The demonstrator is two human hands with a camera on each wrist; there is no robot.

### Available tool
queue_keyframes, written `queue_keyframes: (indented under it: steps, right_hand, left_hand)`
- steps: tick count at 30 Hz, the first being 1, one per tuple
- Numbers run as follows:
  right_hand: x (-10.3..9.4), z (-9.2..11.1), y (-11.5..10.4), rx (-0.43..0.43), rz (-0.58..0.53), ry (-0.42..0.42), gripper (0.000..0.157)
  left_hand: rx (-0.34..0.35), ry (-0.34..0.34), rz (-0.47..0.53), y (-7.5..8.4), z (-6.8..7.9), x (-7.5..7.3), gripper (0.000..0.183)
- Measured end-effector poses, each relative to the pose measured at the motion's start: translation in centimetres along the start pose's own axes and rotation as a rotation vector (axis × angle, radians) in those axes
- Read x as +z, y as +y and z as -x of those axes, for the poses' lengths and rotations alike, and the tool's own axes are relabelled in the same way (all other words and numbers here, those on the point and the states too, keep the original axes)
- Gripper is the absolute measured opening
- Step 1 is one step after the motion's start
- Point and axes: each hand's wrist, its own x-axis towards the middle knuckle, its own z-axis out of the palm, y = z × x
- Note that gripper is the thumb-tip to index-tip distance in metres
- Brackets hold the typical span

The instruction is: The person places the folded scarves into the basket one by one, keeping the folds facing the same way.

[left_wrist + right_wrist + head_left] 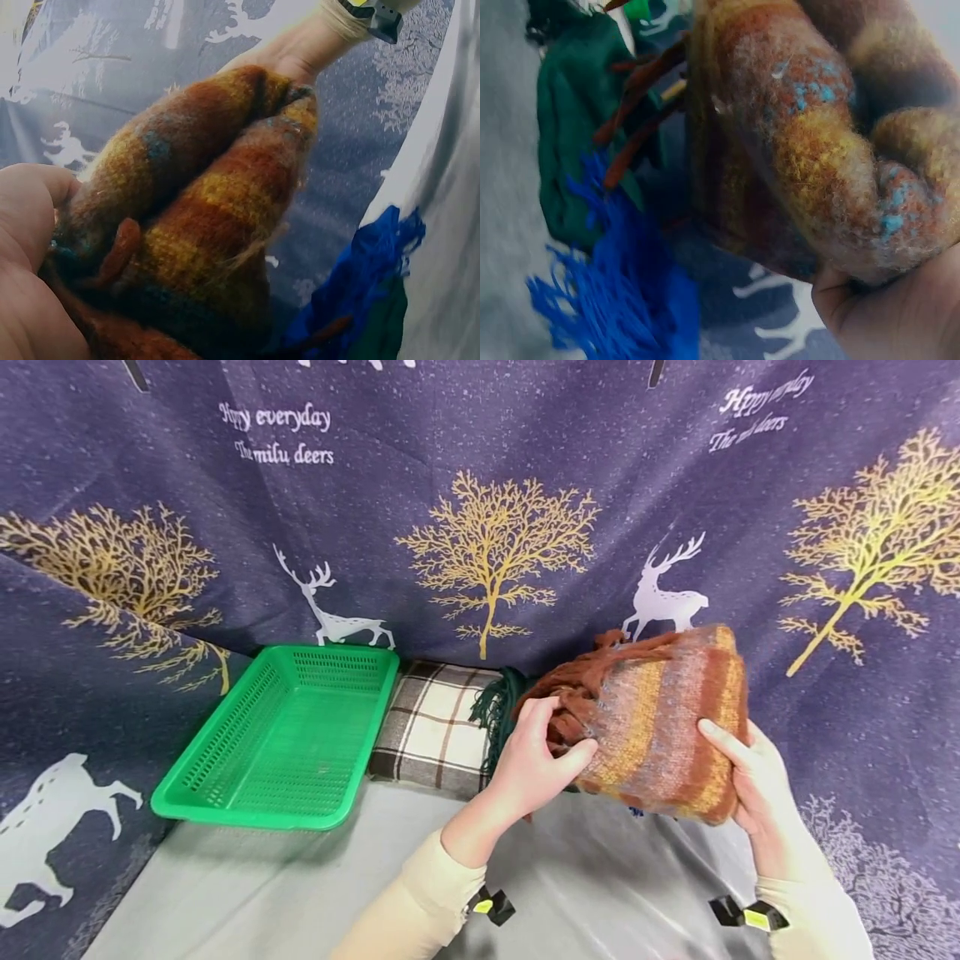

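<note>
Fuzzy, folded, rust-and-yellow striped scarf (pixel 656 722)

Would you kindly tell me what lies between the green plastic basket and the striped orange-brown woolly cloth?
In the head view, a folded white-and-brown plaid cloth, then a dark green fringed cloth, lie between them.

Table (pixel 285 893), backed by curtain (pixel 480 418): basket (pixel 307 743) at far left; first scarf (pixel 442 718) just right of it; second scarf (pixel 577 150) right of that, with third scarf (pixel 656 277) farther right, next to it. Fourth scarf (pixel 667 718) between left hand (pixel 536 756) and right hand (pixel 761 785), over the second and third, which it partly hides in the head view.
</note>
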Motion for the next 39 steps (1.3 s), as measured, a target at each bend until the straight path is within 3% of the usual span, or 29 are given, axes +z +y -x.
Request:
queue_keyframes:
  steps: [7,11,20,28,35,39]
  right_hand:
    - [2.4,-0.8,1.4,-0.027,0.046,-0.061,0.032]
    - [3.8,-1.0,2.0,-0.02,0.078,-0.061,0.031]
    - [7.2,-1.4,3.4,0.052,0.114,0.028,0.035]
    - [9.6,-1.7,4.5,0.063,0.101,0.016,0.037]
    - [11.8,-1.8,5.5,0.069,0.126,0.016,0.04]
    - [12.8,-2.0,5.9,0.073,0.123,-0.014,0.04]
  left_hand:
    - [-0.051,0.014,-0.003,-1.3,0.9,-2.4,0.081]
    - [-0.023,0.03,0.0,-2.1,1.5,-3.6,0.079]
    - [0.061,0.126,-0.049,-3.0,2.4,-6.2,0.063]
    - [0.084,0.201,-0.047,-3.6,3.4,-7.9,0.053]
    - [0.125,0.273,-0.106,-4.0,4.8,-9.3,0.052]
    - [0.135,0.278,-0.104,-4.2,5.5,-10.3,0.048]
